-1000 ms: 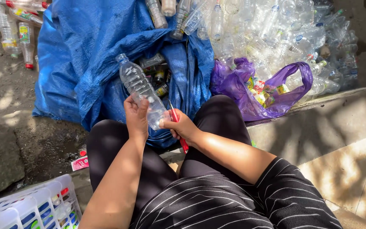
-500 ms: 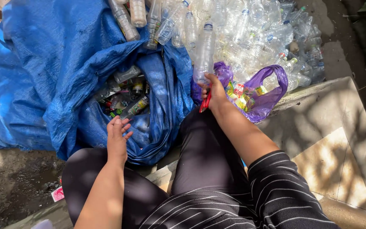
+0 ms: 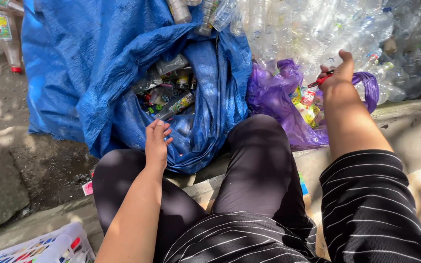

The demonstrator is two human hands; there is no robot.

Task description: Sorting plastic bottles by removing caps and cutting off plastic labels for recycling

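Near the middle of the frame, slightly left, the left hand (image 3: 157,141) rests with loosely curled fingers on the rim of the blue tarp sack (image 3: 123,58), holding nothing; its fingertips touch the blue fabric at the sack's lower lip. Just above that hand, inside the sack's open mouth, lie crushed plastic bottles (image 3: 169,90) with mixed labels and caps, close to the fingers but apart from them.

At the upper right, the right hand (image 3: 337,78) is stretched out over the purple plastic bag (image 3: 274,97), with the fingers closed around a small red-handled tool (image 3: 320,79) that looks like a cutter or scissors; which of the two cannot be told. The thumb points upward. Just under and left of this hand, colourful torn labels (image 3: 308,104) fill the purple bag's opening. Beyond the hand, across the top right of the frame, spreads a heap of clear bottles (image 3: 317,29), the nearest of them just beside the fingertips.

The person wears black trousers and a black top with thin white stripes, and their knees point towards the sack and the bag. At the upper left edge a few labelled bottles (image 3: 1,34) lie on the bare ground, and a white plastic basket (image 3: 40,248) shows in the lower left corner.
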